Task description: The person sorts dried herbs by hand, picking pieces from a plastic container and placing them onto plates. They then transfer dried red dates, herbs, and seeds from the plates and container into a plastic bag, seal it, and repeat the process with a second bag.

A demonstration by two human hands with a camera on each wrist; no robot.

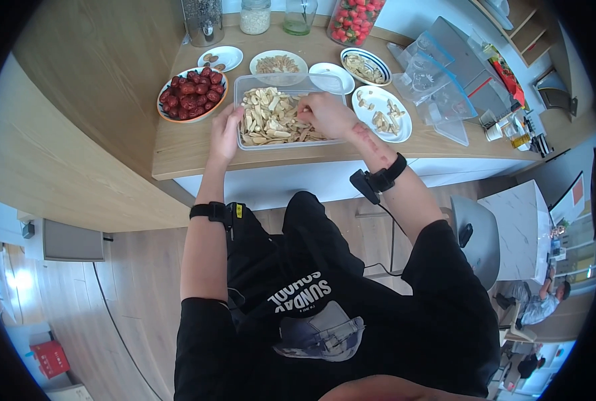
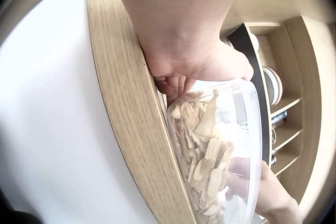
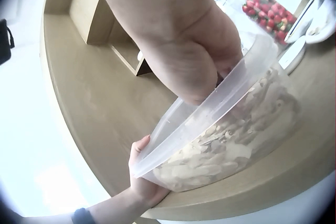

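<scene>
A clear plastic container (image 1: pixel 243 138) stands near the counter's front edge, filled with pale, dried root slices (image 1: pixel 271 115). My left hand (image 1: pixel 225 134) grips its left end, thumb at the rim and fingers low on the outside wall, as the left wrist view shows (image 2: pixel 194 66). Reaching in over the right part, my right hand (image 1: pixel 326 115) has its fingers curled down among the dried slices. Through the clear wall in the left wrist view, the right hand's fingers (image 2: pixel 239 179) show beside the slices; how many pieces they pinch I cannot tell.
A bowl of red dates (image 1: pixel 191 95) is left of the container. Behind and right stand plates with dried pieces, including a white plate (image 1: pixel 399 127) and a blue-rimmed bowl (image 1: pixel 366 67). Glass jars (image 1: pixel 255 19), a strawberry-filled container (image 1: pixel 355 23) and clear plastic bins (image 1: pixel 438 90) stand farther off.
</scene>
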